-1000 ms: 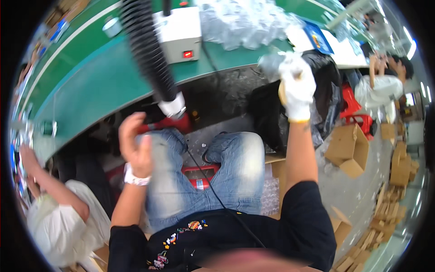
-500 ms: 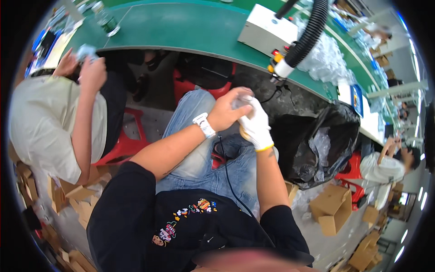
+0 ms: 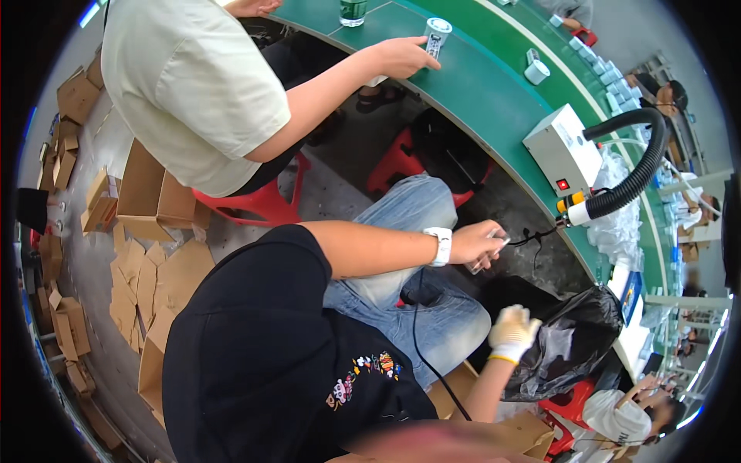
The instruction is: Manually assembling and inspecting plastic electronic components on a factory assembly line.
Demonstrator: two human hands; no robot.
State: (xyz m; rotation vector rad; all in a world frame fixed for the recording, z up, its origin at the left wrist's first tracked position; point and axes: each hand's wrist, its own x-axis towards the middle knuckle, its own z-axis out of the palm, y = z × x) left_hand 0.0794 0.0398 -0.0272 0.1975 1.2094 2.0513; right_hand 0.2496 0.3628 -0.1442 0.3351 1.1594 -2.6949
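Note:
My left hand (image 3: 477, 247), with a white watch on its wrist, is closed around a small clear plastic piece (image 3: 494, 251), partly hidden by the fingers. It is over my right knee, short of the bench edge. My right hand (image 3: 515, 333) wears a white knitted glove with a yellow cuff. It is beside the black plastic bag (image 3: 575, 328), fingers apart, and I see nothing in it. Ahead of my left hand is the nozzle (image 3: 573, 219) of a black ribbed hose (image 3: 644, 127), with an orange-and-black fitting next to it.
A pale box with a red switch (image 3: 563, 150) stands on the green bench (image 3: 494, 100). Clear plastic (image 3: 617, 208) is heaped beyond it. On the left, a co-worker's hand (image 3: 405, 58) touches a white canister (image 3: 437, 35). Cardboard boxes (image 3: 158, 193) and red stools (image 3: 262, 197) stand on the floor.
My hands, together before, are now apart. The left has reached right toward the nozzle; the right has moved down toward the bag. The view has swung, and the co-worker's hand is now at a canister.

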